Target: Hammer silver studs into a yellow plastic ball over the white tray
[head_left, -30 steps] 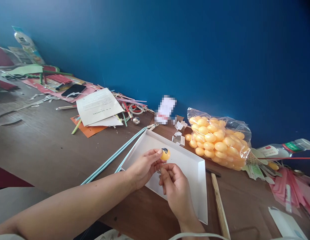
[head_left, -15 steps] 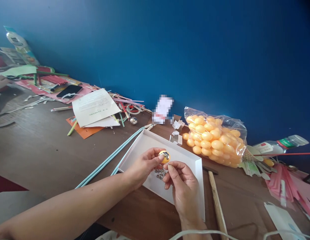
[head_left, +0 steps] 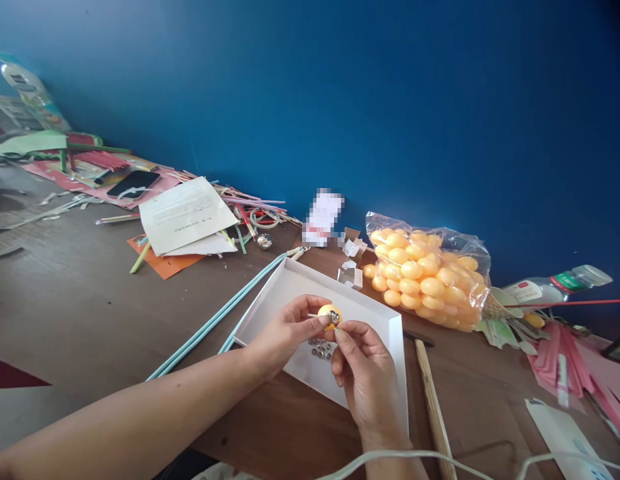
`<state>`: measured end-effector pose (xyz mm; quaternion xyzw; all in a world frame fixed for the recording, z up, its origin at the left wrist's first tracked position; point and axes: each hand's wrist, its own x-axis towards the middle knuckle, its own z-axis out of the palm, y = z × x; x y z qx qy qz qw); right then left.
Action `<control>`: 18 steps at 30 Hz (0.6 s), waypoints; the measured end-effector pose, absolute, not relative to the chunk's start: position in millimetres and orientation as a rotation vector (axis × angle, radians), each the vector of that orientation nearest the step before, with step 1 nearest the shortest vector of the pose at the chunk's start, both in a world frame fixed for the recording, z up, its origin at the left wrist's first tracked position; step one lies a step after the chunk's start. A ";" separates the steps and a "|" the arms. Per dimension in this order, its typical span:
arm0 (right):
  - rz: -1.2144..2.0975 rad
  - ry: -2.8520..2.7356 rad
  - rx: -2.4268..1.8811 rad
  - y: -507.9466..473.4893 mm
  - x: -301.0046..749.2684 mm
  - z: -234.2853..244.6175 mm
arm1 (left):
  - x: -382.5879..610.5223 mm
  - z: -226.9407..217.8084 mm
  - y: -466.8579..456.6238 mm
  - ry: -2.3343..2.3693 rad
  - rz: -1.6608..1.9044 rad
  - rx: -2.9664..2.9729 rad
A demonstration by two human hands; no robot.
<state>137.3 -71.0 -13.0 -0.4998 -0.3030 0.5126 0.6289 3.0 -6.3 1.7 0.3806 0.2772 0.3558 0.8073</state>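
My left hand point(head_left: 285, 333) grips a small yellow ball point(head_left: 323, 312) between thumb and fingers. Shiny silver beads point(head_left: 334, 318) cluster on the side of the ball that faces my right hand. Thumb and forefinger of my right hand point(head_left: 367, 363) are pinched together right beside the ball; whatever sits between those tips is too small to make out. Both hands hover over a shallow white box tray point(head_left: 285, 283). More loose silver beads point(head_left: 319, 349) lie on the tray's floor beneath the ball, partly hidden by my hands.
A clear bag of yellow balls point(head_left: 430, 287) lies behind the tray, by the blue wall. Light-blue cords point(head_left: 215, 317) run along the left side, a wooden stick point(head_left: 433, 407) along the right. Papers point(head_left: 185, 217) and a phone point(head_left: 133, 184) lie left. A white cable point(head_left: 390, 455) crosses in front.
My left thumb has shifted closer to the silver beads on the ball, and the ball is slightly turned. My right fingertips stay pinched beside it. The view has drifted slightly.
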 end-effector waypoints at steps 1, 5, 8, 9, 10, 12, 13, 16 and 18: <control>1.180 -0.688 -1.147 -70.8 137.4 -12.9 | 3.0 1.9 -6.2 0.596 0.766 0.812; 1.183 -0.691 -1.152 -70.4 137.8 -12.6 | 3.4 2.4 -6.0 0.624 0.771 0.809; 1.185 -0.690 -1.150 -70.5 138.7 -13.3 | 3.9 3.2 -6.0 0.646 0.774 0.812; 1.188 -0.687 -1.148 -70.6 139.1 -13.8 | 4.0 3.3 -5.9 0.650 0.774 0.814; 1.193 -0.684 -1.145 -70.7 139.4 -14.3 | 4.1 3.4 -5.9 0.653 0.775 0.817; 1.208 -0.682 -1.141 -70.8 139.9 -15.5 | 4.1 3.4 -5.8 0.662 0.776 0.827; 1.215 -0.686 -1.142 -70.8 140.1 -16.1 | 4.2 3.3 -5.7 0.668 0.778 0.833; 1.223 -0.706 -1.141 -70.4 140.1 -17.5 | 4.3 2.7 -5.4 0.673 0.793 0.848; 1.216 -0.719 -1.138 -69.9 139.6 -17.8 | 4.5 2.3 -5.3 0.666 0.802 0.858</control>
